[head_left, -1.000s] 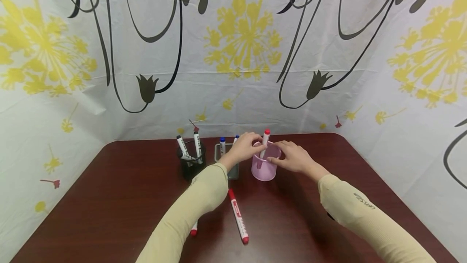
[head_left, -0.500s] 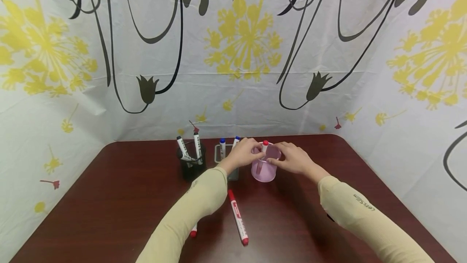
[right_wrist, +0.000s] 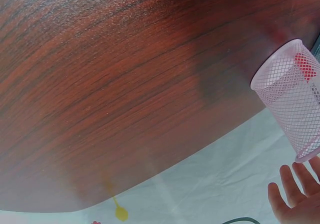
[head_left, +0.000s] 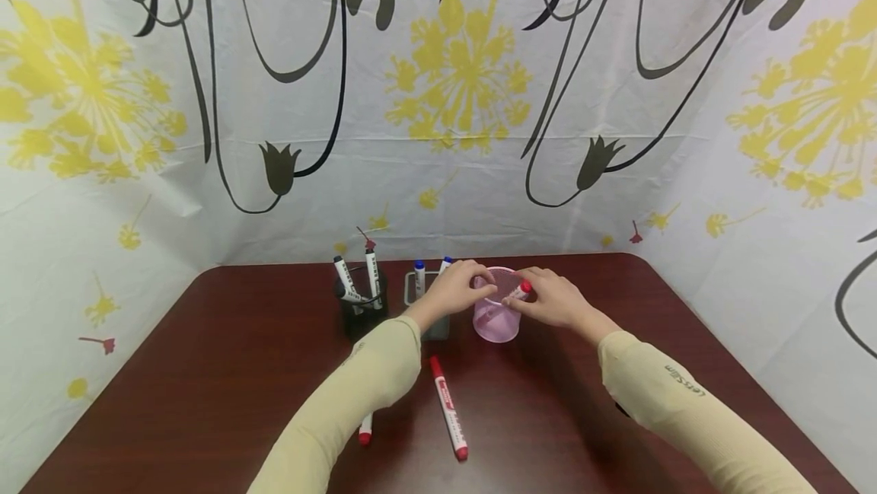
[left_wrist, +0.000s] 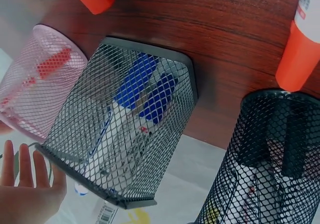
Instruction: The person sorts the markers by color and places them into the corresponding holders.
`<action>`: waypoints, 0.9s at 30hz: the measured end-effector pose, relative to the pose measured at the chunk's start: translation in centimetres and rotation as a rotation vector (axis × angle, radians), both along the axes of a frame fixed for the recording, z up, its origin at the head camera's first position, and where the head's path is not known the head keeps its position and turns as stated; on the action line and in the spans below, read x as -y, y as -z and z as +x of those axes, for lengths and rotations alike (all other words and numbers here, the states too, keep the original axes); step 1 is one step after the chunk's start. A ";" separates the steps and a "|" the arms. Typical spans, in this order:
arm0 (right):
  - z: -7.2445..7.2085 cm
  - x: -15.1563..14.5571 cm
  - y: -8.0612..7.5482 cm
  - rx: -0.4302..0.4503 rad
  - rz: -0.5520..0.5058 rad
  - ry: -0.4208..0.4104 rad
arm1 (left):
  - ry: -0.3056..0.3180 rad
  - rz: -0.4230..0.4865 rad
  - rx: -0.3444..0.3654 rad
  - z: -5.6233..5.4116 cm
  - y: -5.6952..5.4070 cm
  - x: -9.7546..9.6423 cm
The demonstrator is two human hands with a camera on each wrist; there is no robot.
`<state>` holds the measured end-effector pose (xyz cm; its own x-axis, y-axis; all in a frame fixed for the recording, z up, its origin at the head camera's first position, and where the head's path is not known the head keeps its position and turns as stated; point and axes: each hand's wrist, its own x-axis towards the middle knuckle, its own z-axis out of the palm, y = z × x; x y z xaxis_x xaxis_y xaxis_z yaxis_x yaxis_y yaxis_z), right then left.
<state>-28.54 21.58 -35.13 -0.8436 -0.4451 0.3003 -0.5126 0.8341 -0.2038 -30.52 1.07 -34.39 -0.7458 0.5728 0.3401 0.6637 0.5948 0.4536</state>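
A pink mesh pen cup stands at the back of the table, with a red-capped whiteboard marker leaning to the right inside it. My right hand holds the cup at its right side, thumb in front and fingers behind the rim. At the opposite side, my left hand hovers by the rim with thumb and fingers parted and nothing between them. In the left wrist view, red marker parts show through the pink mesh. The fingers in the right wrist view lie close to the cup's rim.
Left of the pink cup stand a grey mesh holder with two blue-capped markers and a black mesh cup with several black-capped markers. One red marker lies on the table; another is partly behind the left sleeve. A patterned cloth hangs behind.
The red-capped marker went down from the left hand into the pink cup and tipped over to the right rim. The left hand let go of it; the right hand stayed on the cup.
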 end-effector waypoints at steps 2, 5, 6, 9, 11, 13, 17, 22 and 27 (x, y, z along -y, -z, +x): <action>0.0 0.0 0.0 0.003 0.002 0.002 | 0.012 0.015 -0.012 0.3 -0.2 0.2; 0.0 0.0 0.0 0.012 0.002 0.007 | 0.044 0.046 -0.039 0.8 -0.3 0.6; 0.0 0.0 0.0 0.011 0.003 0.008 | 0.053 0.054 -0.047 1.0 -0.4 0.8; 0.0 0.1 -0.1 0.003 0.010 0.011 | 0.088 0.084 -0.062 1.7 -0.4 1.3; 0.0 0.1 0.0 -0.003 0.014 0.010 | 0.116 0.100 -0.074 2.4 -0.3 1.8; 0.0 0.1 0.0 -0.006 0.013 0.007 | 0.150 0.119 -0.081 3.1 -0.2 2.4; -0.1 0.1 0.0 -0.004 0.003 0.006 | 0.198 0.141 -0.073 4.5 0.4 3.8; -0.1 0.1 0.0 -0.002 -0.001 0.013 | 0.216 0.124 -0.051 6.3 1.5 5.8; 0.0 -0.1 0.0 0.002 -0.004 0.007 | 0.253 -0.036 -0.094 8.0 2.5 7.8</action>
